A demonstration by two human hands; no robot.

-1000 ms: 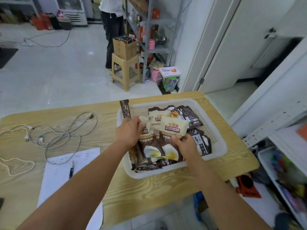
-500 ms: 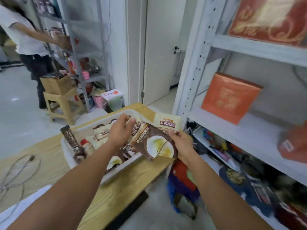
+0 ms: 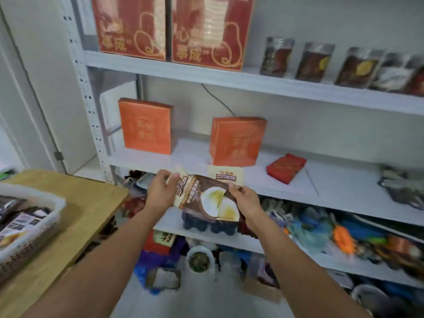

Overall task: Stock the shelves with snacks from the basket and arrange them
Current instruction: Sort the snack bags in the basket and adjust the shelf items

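Both hands hold a small bundle of brown-and-cream snack packets in front of the white metal shelf unit. My left hand grips the left ends of the packets, and my right hand grips the right side. The bundle hovers just below the front edge of the middle shelf. The white basket, with more dark packets inside, sits on the wooden table at the left edge of the view.
Two upright orange boxes and a flat red packet stand on the middle shelf. Red gift boxes and dark pouches fill the upper shelf. Cluttered bags and a bowl lie below.
I have turned right from the table to face the shelves. Both hands lifted the snack packets out of the basket and carried them up to the middle shelf's edge.
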